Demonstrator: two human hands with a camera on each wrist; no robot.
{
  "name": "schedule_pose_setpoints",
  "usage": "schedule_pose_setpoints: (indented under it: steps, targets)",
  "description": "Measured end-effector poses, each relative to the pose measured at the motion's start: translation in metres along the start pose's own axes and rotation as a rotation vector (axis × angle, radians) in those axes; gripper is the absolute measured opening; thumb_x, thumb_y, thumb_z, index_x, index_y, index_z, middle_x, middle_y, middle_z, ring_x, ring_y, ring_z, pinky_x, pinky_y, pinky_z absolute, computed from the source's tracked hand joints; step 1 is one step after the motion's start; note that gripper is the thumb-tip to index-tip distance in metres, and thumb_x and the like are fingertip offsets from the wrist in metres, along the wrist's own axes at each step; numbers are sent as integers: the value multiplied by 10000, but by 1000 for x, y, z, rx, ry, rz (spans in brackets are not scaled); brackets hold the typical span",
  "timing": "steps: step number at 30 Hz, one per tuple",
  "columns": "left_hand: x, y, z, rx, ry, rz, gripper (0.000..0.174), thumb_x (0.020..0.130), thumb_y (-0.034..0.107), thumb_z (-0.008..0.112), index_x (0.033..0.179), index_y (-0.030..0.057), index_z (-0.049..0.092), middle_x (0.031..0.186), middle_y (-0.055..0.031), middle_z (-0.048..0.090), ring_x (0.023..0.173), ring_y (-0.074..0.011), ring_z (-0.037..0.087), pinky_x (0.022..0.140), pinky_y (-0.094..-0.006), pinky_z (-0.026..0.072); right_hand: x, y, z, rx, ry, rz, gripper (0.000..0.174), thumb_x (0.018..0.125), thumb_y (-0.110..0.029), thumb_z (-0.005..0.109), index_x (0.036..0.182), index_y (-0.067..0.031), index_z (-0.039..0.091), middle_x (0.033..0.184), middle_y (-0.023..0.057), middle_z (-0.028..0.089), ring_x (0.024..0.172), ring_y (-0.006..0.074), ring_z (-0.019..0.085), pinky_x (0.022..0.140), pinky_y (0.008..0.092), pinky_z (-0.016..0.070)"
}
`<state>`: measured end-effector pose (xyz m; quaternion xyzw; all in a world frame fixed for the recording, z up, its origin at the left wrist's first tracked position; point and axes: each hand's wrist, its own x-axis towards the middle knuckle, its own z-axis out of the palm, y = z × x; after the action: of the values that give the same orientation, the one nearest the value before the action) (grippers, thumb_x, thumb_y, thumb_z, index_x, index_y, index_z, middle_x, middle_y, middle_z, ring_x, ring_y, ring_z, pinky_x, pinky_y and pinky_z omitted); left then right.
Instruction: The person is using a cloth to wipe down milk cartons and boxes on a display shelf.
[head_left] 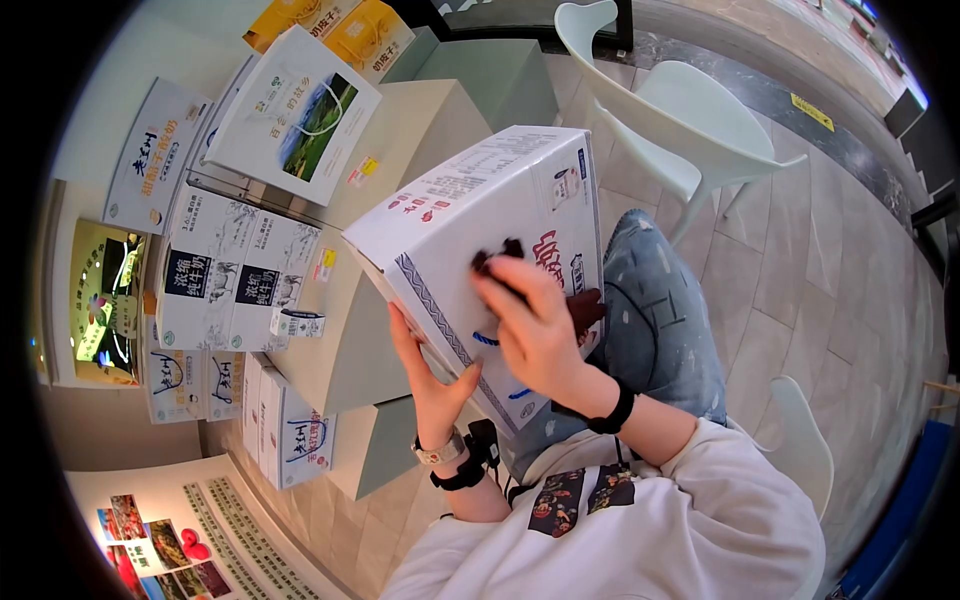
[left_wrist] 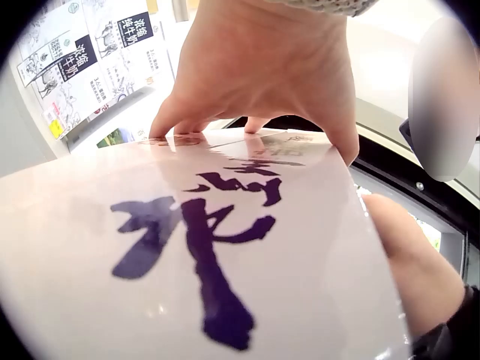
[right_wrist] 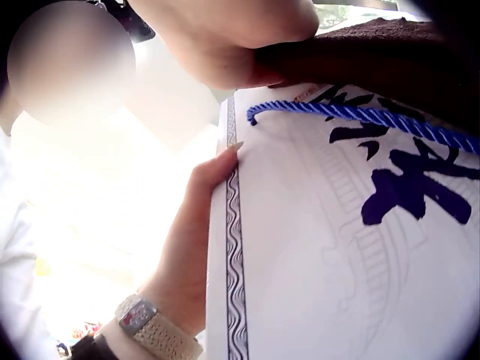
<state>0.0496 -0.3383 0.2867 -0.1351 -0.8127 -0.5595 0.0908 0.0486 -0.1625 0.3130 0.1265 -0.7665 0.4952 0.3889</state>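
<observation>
We see a large white glossy cardboard carton (head_left: 455, 255) tilted over the lap of a seated person in a white sweatshirt (head_left: 640, 540) and faded blue jeans (head_left: 690, 335); whether it rests on the legs we cannot tell.

Our left hand (head_left: 435, 390) steadies the carton at its left side, the fingers spread apart along that panel and the thumb bent over the front edge, onto a grey-blue wavy printed band (right_wrist: 236, 247). A watch with a beige woven strap (right_wrist: 161, 330) sits on this wrist, just outside the carton.

Our right hand (head_left: 535, 325) lies against the front of the carton, its fingers bent and clamped on a dark brown soft cloth (head_left: 585, 312) pressed to the panel. Beneath that hand, a twisted blue rope handle (right_wrist: 360, 115) crosses dark brush-style lettering on the carton's front.

To the left of the carton stands a blocky pale desk (head_left: 425, 125), bearing a white paper gift bag with a landscape print (head_left: 300, 110) and white milk boxes with dark labels (head_left: 230, 265). Beyond the carton's upper right is a pale moulded plastic chair (head_left: 700, 110).
</observation>
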Motion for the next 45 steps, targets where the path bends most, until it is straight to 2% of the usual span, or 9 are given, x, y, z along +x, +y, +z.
schedule_pose_setpoints:
  steps: [5,13,16,22,25,28,29,33,45]
  targets:
    - [-4,3,-2,-67,-4,-26,1113,584,185,747,1470,51,86,1462,-121,243,1244,-255,360,1043,-397,291,-8,3,5,23,-61,-155,404,738,32,556,1140,1,588,1234,132,507,1172,297,482,953,389,403]
    - [-10,-1,-4,-1,-8,-2,1153,555,312,780,1460,31,123,1461,-133,239,1277,-265,335,1064,-411,256,14,55,-26,-187,217,168,519,791,87,474,1304,26,429,1334,235,393,1221,403,405,1036,405,325]
    - [-10,0,0,-3,-36,34,1156,548,323,788,1453,17,136,1457,-143,238,1311,-273,289,1069,-400,242,18,55,-35,-20,303,358,502,789,95,474,1285,21,438,1361,238,377,1253,389,384,1043,389,315]
    - [-12,15,8,94,-94,34,1167,509,249,806,1441,-1,150,1452,-203,195,1338,-321,232,1078,-412,225,21,5,-34,37,185,-145,399,767,33,525,1163,3,564,1265,193,501,1181,356,478,1028,421,346]
    - [-13,17,6,109,-141,114,1168,497,210,803,1440,-1,147,1455,-219,171,1343,-334,222,1086,-417,209,21,-22,-41,-58,64,-328,304,789,-74,551,1080,-95,639,1210,95,566,1126,245,538,986,392,392]
    - [-17,10,5,67,-149,86,1172,491,201,797,1440,-1,141,1457,-218,168,1348,-331,216,1091,-412,201,26,-17,-51,-70,31,-366,284,744,3,561,999,-77,659,1129,129,596,1062,298,570,962,427,397]
    - [-17,10,6,73,-141,74,1172,489,198,796,1441,0,141,1458,-218,167,1347,-331,217,1090,-412,201,33,-13,-55,-125,80,-323,295,736,-46,572,1015,-97,654,1143,89,590,1055,242,566,929,390,424]
    - [-15,15,9,63,-125,39,1175,483,187,792,1444,5,140,1462,-217,162,1345,-328,221,1087,-409,206,37,19,-74,-172,214,41,352,689,49,539,1018,-39,628,1103,144,584,1015,320,563,893,374,436]
    - [-14,28,16,102,-175,53,1198,483,173,800,1457,30,117,1455,-219,146,1342,-342,210,1073,-416,223,27,39,-76,37,378,195,399,715,121,434,1071,-1,570,1134,165,555,1100,298,519,985,341,364]
